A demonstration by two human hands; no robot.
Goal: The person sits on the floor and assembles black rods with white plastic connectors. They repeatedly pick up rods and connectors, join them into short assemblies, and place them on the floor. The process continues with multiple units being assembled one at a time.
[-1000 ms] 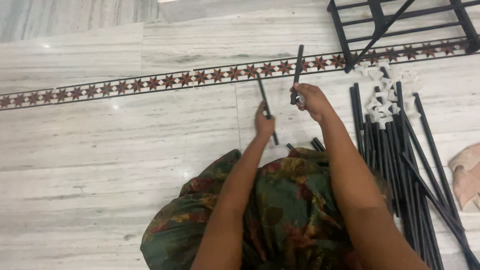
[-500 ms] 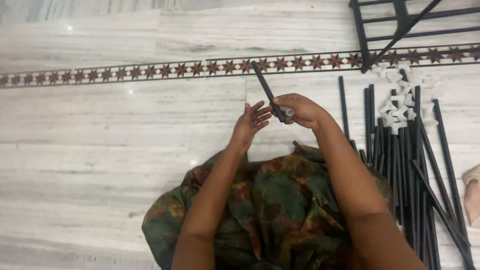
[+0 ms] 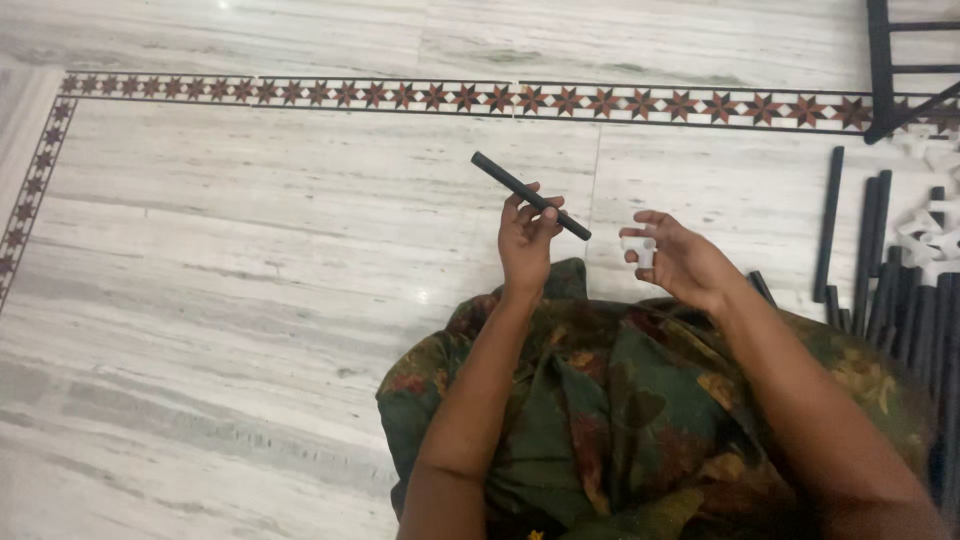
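A short black round rod (image 3: 530,195) is in the left hand (image 3: 527,240). The fingers (image 3: 545,215) curl around it near its lower right end and pinch it, so most of the rod sticks out up and to the left, slanted over the pale marble floor (image 3: 250,260). The rod's near end points down and to the right, toward the right hand (image 3: 685,262). That hand is just beside it, with a small gap between the two. The right hand holds a small white plastic joint piece (image 3: 638,248) at its fingertips, with the other fingers loosely spread. The white piece faces the rod's near end, so the rod's long line runs nearly straight at it. Both hands are held up above the person's lap, which is covered in green patterned cloth (image 3: 620,420). Off to the right, a bunch of long black rods (image 3: 880,250) lies on the floor, side by side. More white joint pieces (image 3: 930,235) sit in a little heap near them. A black frame (image 3: 880,70) stands at the top right corner. A strip of red star tiles (image 3: 450,97) runs across the floor.
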